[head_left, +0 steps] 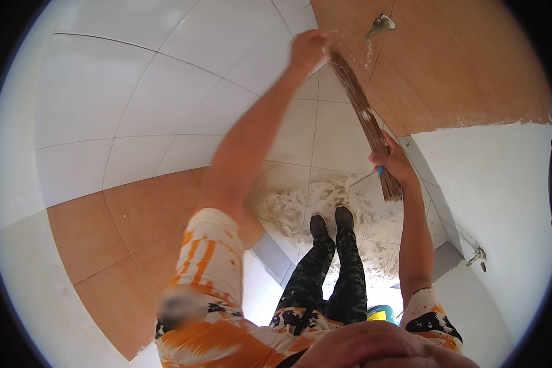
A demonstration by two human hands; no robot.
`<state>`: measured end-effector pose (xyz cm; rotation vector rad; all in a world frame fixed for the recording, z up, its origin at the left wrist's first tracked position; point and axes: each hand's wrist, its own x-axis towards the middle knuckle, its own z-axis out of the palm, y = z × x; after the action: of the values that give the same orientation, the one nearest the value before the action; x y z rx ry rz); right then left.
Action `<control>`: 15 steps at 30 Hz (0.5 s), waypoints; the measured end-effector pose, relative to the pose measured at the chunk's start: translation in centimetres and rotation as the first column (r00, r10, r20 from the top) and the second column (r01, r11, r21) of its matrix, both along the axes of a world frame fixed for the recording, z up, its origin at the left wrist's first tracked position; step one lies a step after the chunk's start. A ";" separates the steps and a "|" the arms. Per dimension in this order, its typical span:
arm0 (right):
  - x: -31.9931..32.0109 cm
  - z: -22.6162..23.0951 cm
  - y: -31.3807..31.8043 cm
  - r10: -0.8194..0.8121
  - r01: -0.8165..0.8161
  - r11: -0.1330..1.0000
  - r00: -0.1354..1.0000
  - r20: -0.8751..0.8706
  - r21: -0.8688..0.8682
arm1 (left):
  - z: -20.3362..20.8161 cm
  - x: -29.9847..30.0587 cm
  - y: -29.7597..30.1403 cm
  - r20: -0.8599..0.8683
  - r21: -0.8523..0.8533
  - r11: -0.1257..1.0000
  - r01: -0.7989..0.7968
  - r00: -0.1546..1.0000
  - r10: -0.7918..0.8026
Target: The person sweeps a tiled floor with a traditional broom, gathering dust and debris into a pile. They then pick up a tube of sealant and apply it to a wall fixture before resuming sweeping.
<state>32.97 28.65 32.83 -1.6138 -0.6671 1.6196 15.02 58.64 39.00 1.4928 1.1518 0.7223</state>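
Note:
A long, narrow brown strip [360,101] with lengthwise grooves and a few whitish smears slants through the middle, beside the brown tiled wall. My left hand [308,50] is closed at its far upper end, slightly blurred. Around the nearer lower end, my right hand [394,162] is wrapped with fingers closed. Under those fingers a bit of blue handle [380,170] shows, with a thin grey rod or blade pointing left from it; the rest of this tool is hidden.
Whitish residue smears the tiled floor [286,130] around my dark shoes. A tap [381,26] juts from the brown wall tiles [460,67]; another fitting [477,256] sits on the right white wall. White tiles [165,92] stand left. A green-yellow bucket [381,313] is near my legs.

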 end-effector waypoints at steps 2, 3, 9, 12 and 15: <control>-0.2 -0.7 -2.2 -0.014 0.015 1.000 0.999 0.032 -0.013 | 1.1 -6.6 3.1 -0.640 0.567 0.781 0.262 0.736 0.218; -0.4 -0.9 -2.9 0.006 -0.006 1.000 0.997 0.074 -0.004 | 1.6 -9.9 5.0 -0.792 0.602 0.620 0.503 0.471 0.387; -3.0 -3.0 -4.6 -0.038 0.036 0.999 0.983 0.182 0.015 | 1.8 -19.6 11.3 -0.815 0.397 0.615 0.681 -0.046 0.578; -3.4 -4.3 -5.6 -0.044 0.028 0.998 0.960 0.277 0.060 | 1.3 -19.9 10.5 -0.857 0.379 0.632 0.676 -0.002 0.515; -2.8 -5.0 -6.9 -0.036 0.039 0.999 0.968 0.247 -0.007 | 2.0 -19.8 10.1 -0.875 0.384 0.657 0.649 0.028 0.483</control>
<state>30.18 21.72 27.83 -1.8444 -0.7492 1.4108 -4.82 68.77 41.03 3.1405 1.8399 -0.3630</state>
